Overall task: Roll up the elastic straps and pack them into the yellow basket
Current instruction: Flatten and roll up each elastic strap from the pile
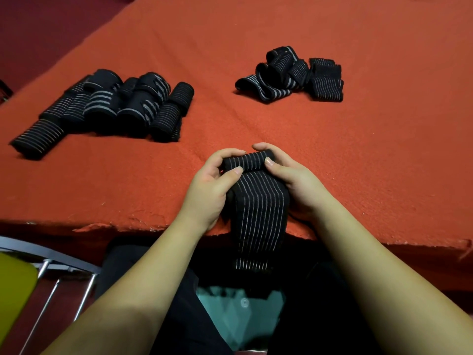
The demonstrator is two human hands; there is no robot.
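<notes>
A black elastic strap with thin grey stripes lies over the near edge of the red table, its far end wound into a small roll. My left hand grips the roll's left end and my right hand grips its right end, thumbs on top. The loose tail hangs down off the table toward my lap. A pile of rolled straps lies at the left of the table. A heap of unrolled straps lies at the far right. A yellow object, cut off at the lower left edge, may be the basket.
The table is covered with a red felt cloth with a ragged front edge. A metal chair frame stands at the lower left beside the yellow object. My dark trousers and a teal garment show below the table.
</notes>
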